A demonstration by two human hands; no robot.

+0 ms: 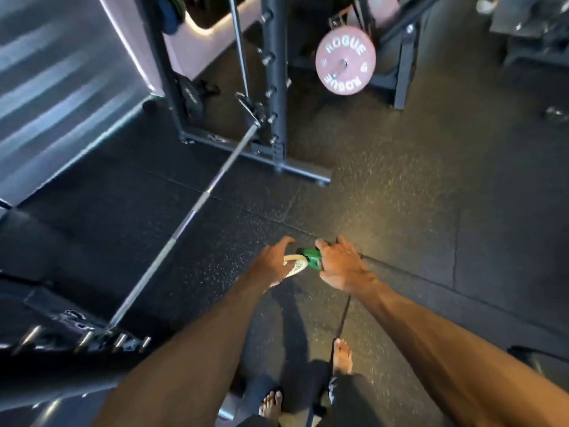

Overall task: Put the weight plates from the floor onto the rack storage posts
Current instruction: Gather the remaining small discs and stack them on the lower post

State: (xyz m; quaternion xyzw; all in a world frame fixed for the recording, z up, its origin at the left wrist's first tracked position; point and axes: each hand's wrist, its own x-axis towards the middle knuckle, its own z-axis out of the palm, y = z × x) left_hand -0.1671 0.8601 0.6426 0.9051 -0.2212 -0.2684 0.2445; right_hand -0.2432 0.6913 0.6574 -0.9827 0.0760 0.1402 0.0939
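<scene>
My left hand (271, 261) grips a small white weight plate (296, 265), tilted on edge above the dark rubber floor. Right beside it, my right hand (340, 266) grips a small green weight plate (309, 257). The two plates touch or nearly touch between my hands; my fingers hide much of the green one. A pink plate marked ROGUE (345, 61) hangs on a storage post of the rack (403, 75) at the far right. Several bare chrome posts (83, 340) stick out of a dark upright at the lower left.
A steel barbell (184, 223) runs diagonally from the lower left up to the black rack upright (277, 87), which has several pegs. The rack's base foot (308, 172) lies on the floor ahead. My bare feet (341, 355) stand below my hands.
</scene>
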